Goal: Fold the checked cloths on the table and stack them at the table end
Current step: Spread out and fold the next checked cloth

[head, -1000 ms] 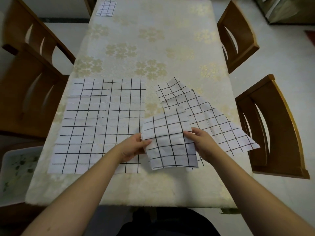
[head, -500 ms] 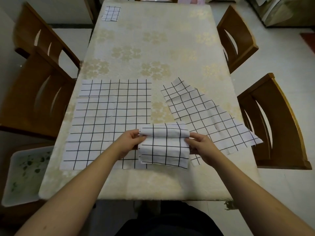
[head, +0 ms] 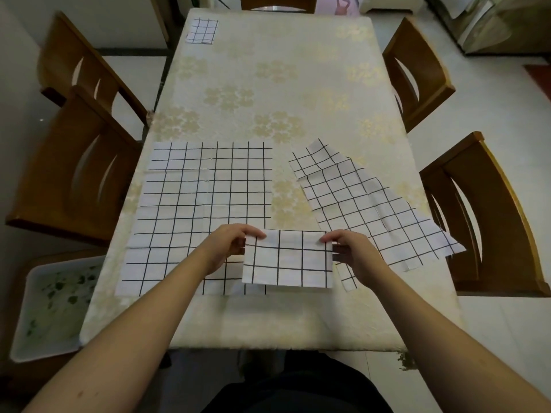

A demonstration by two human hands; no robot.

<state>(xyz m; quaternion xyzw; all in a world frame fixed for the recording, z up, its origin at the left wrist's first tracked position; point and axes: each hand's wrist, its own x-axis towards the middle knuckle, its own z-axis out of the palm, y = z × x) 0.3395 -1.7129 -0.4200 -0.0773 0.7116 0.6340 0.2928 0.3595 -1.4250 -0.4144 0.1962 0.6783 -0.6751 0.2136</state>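
Note:
A small folded checked cloth (head: 287,260) is held just above the near part of the table (head: 277,93). My left hand (head: 229,245) pinches its upper left corner and my right hand (head: 350,251) pinches its upper right corner. A large checked cloth (head: 196,204) lies spread flat to the left, partly under the folded one. Another checked cloth (head: 363,201) lies skewed on the right, its corner hanging past the table edge. One folded checked cloth (head: 202,31) rests at the far left corner of the table.
The table carries a cream floral tablecloth. Wooden chairs stand along both sides: two on the left (head: 74,162), two on the right (head: 483,210), one at the far end. A white tray (head: 53,305) with a leaf pattern sits low at the near left.
The cloth in my hands has been folded over from a taller piece into a short, wide rectangle. Both hands shifted to its top corners and the view tilted to show more of the far table.

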